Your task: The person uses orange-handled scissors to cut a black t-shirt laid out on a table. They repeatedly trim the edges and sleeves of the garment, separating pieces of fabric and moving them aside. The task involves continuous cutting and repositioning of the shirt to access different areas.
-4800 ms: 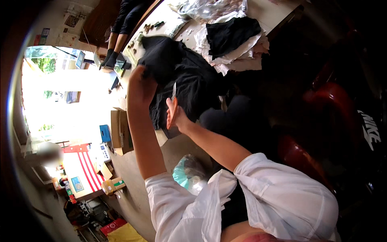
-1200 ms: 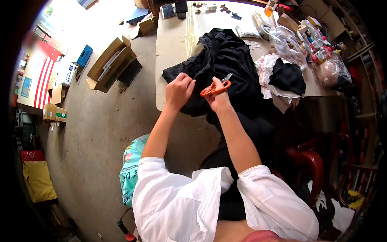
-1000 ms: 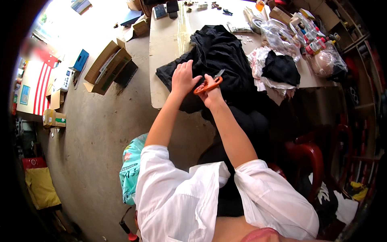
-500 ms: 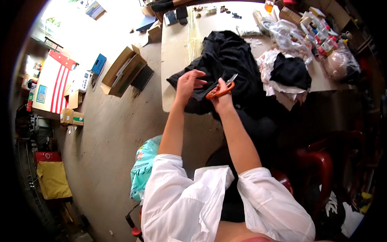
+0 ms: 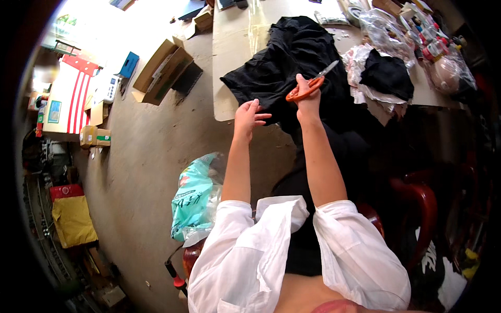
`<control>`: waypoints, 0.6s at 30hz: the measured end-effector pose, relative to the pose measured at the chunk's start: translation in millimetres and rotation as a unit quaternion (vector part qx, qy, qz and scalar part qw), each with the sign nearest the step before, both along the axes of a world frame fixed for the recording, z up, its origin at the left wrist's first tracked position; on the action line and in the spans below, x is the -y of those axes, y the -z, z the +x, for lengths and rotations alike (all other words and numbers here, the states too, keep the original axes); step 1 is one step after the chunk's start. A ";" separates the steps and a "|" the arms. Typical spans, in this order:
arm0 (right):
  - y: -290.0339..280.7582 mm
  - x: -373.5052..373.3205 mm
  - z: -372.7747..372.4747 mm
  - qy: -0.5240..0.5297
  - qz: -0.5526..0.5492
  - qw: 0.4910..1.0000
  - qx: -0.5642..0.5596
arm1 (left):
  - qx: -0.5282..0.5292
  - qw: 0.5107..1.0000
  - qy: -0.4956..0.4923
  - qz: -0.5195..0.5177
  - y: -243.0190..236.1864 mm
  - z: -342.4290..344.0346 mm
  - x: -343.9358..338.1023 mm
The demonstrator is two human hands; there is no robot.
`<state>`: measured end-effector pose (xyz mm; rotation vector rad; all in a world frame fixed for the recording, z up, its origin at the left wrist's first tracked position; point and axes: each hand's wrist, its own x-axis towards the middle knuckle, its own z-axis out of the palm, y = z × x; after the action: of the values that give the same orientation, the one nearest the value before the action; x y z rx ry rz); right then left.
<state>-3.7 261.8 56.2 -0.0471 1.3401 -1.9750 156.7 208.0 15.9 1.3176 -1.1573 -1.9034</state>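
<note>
One wide, head-worn fisheye view looks down from above; it faces the nearby table (image 5: 232,47).

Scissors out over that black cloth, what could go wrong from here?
The scissors in the right hand point out over the black cloth; a stray snip might nick a fold. The left hand is close to the cloth's near edge, so a careless swing could cut it. The cloth overhangs the table, so a tug might drag it off.

Both arms (image 5: 326,167) outstretched. Left hand (image 5: 248,120) by table (image 5: 229,57) near left corner, some fingers spread; right hand (image 5: 307,99) curled.
</note>
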 end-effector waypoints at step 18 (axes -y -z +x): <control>38.5 25.5 -23.5 0.003 0.236 0.893 -0.382 | -0.146 0.978 0.021 0.148 9.4 -25.0 11.3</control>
<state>-27.2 236.3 17.7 -0.6446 2.2899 -1.6191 131.7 196.8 6.5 1.1130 -0.7820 -2.2754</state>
